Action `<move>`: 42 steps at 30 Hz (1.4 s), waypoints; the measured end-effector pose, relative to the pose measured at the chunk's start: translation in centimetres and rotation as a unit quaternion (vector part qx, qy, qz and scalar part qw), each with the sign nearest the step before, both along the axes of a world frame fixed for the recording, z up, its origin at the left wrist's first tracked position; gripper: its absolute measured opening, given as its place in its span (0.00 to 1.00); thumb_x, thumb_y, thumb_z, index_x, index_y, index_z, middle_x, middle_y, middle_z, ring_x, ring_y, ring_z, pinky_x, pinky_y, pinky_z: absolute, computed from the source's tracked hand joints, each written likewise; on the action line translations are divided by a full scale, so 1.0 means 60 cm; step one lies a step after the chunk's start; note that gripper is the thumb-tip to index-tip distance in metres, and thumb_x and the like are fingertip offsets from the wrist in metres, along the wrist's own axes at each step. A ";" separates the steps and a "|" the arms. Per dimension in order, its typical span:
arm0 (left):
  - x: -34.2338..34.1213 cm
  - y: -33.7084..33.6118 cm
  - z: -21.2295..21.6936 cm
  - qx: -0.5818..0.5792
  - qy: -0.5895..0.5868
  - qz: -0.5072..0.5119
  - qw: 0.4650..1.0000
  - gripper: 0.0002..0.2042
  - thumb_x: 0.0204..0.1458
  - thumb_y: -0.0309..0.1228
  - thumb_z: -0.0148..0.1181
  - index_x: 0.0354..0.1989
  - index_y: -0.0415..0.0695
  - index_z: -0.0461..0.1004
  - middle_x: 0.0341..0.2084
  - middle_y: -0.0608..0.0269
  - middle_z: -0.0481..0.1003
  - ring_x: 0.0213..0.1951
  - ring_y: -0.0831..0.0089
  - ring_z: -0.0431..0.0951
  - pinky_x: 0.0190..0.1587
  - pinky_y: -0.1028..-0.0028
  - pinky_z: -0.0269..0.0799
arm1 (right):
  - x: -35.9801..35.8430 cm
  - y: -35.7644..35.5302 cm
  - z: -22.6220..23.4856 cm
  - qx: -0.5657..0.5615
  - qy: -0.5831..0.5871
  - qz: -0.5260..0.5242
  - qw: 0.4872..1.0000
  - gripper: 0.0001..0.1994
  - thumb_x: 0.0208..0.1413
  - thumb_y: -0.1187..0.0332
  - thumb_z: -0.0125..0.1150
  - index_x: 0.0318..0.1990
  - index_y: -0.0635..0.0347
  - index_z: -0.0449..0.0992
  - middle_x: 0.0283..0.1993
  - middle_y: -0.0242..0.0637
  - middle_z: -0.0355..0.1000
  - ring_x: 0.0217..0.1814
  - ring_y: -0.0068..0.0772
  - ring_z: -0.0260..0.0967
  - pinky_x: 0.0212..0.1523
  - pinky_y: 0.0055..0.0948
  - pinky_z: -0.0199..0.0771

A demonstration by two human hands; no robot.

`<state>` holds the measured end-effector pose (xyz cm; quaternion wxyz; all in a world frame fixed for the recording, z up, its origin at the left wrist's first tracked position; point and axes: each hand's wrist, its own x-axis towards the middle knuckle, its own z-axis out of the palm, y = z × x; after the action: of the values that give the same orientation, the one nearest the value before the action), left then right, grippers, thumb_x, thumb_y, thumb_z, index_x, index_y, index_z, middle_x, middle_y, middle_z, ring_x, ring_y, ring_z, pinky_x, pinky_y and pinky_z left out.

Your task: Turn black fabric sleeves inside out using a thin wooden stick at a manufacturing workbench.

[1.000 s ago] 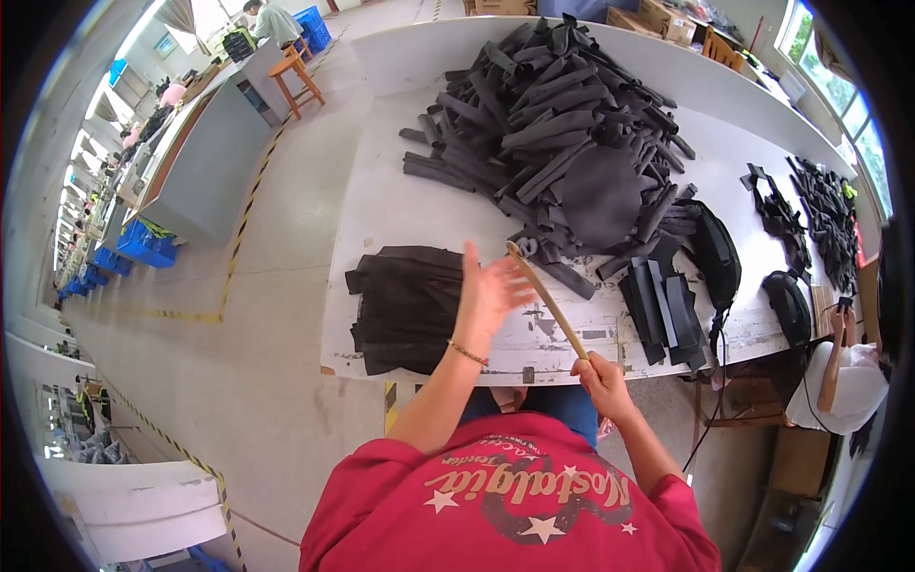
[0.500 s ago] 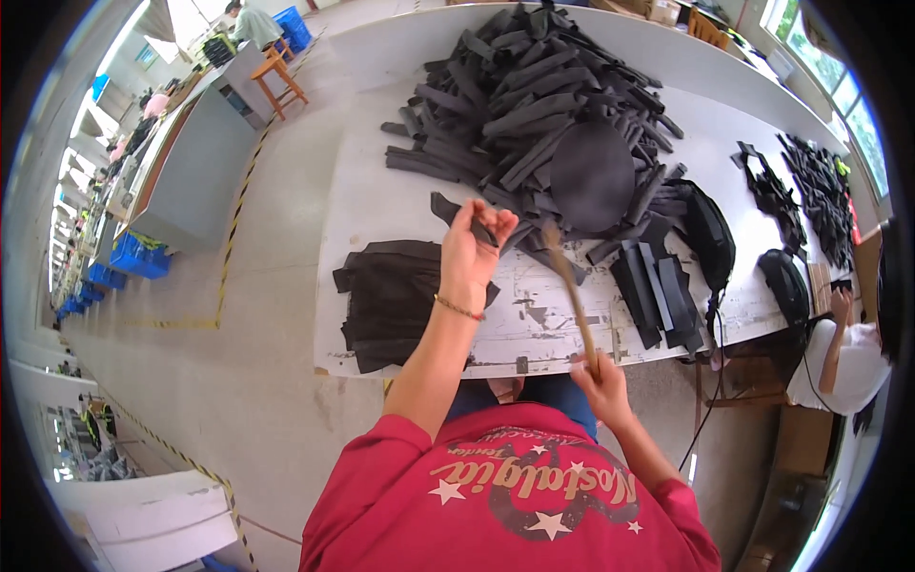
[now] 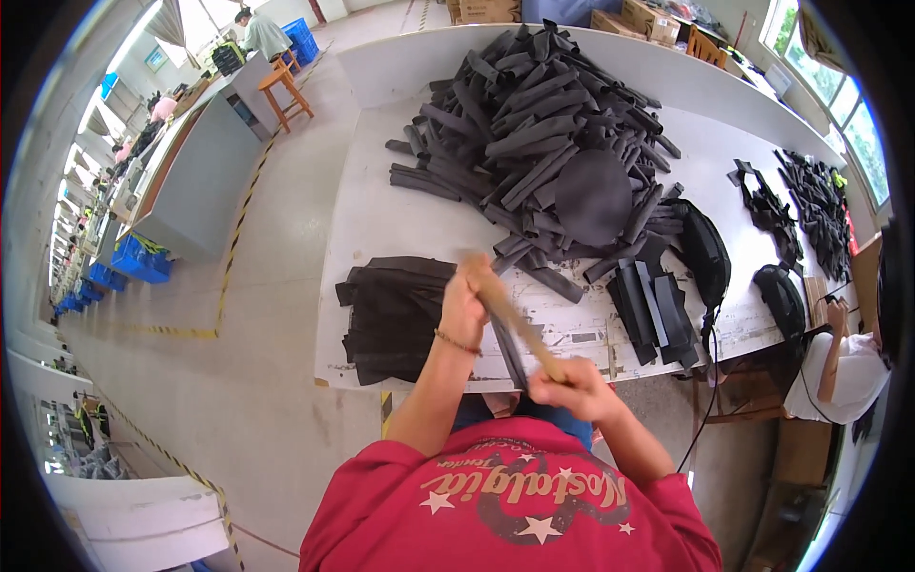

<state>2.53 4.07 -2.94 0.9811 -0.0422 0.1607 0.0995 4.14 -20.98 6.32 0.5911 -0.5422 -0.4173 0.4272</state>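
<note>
Stick (image 3: 524, 334) farther left, in right fingers (image 3: 551, 386); left fingers (image 3: 473, 275), hold unclear; black pile (image 3: 534, 124) beyond

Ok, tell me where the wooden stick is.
In the head view, the wooden stick slants from the right hand toward the left hand, right of the stacked black pieces.

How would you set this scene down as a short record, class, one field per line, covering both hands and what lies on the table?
Right side: right hand grips a tan stick by its near end
Left side: left hand at the stick's far end; blurred, grip unclear
Between hands: dark strip alongside the stick
Surface: white table
Table left: dark flat pieces
Table far: heap of long dark pieces, round dark piece on it
Table right: dark strips, black bag
</note>
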 end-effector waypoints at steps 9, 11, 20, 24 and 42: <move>0.003 -0.124 0.130 0.474 -0.126 -0.081 0.868 0.19 0.62 0.41 0.43 0.50 0.37 0.69 0.42 0.58 0.74 0.48 0.74 0.71 0.50 0.75 0.65 | 0.101 0.020 0.032 0.080 0.198 -0.221 0.952 0.07 0.58 0.69 0.56 0.34 0.64 0.69 0.17 0.22 0.55 0.14 0.12 0.46 0.15 0.17 0.41; -0.016 -0.133 0.118 0.604 -0.105 -0.158 0.774 0.13 0.60 0.32 0.50 0.47 0.36 0.70 0.37 0.60 0.76 0.40 0.77 0.75 0.44 0.81 0.68 | 0.120 0.034 0.018 0.075 0.153 -0.244 0.955 0.07 0.59 0.69 0.55 0.36 0.65 0.69 0.17 0.21 0.54 0.14 0.11 0.45 0.15 0.17 0.41; -0.025 -0.148 0.111 0.557 0.050 -0.036 0.828 0.08 0.51 0.24 0.61 0.37 0.37 0.70 0.22 0.64 0.74 0.24 0.80 0.75 0.27 0.82 0.69 | 0.085 0.075 -0.042 0.019 0.085 -0.306 0.948 0.06 0.55 0.69 0.60 0.36 0.60 0.71 0.17 0.19 0.56 0.15 0.09 0.47 0.16 0.15 0.45; -0.035 -0.140 0.099 0.615 0.096 -0.050 0.781 0.10 0.51 0.27 0.62 0.37 0.38 0.69 0.21 0.66 0.72 0.20 0.81 0.72 0.24 0.84 0.68 | 0.095 0.088 -0.054 0.053 0.144 -0.313 0.937 0.07 0.58 0.69 0.56 0.29 0.59 0.69 0.15 0.18 0.53 0.14 0.10 0.46 0.15 0.18 0.40; -0.020 -0.103 0.079 0.709 0.053 0.026 0.703 0.07 0.55 0.29 0.55 0.40 0.40 0.70 0.33 0.65 0.71 0.40 0.78 0.74 0.36 0.79 0.72 | 0.075 0.088 -0.065 -0.033 0.119 -0.267 0.956 0.11 0.60 0.66 0.53 0.26 0.56 0.67 0.15 0.18 0.53 0.14 0.10 0.45 0.15 0.17 0.42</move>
<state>1.30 -2.11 1.82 0.7081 0.6670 0.0935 0.2120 8.66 -15.67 2.41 0.7106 -0.5982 -0.1695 0.3293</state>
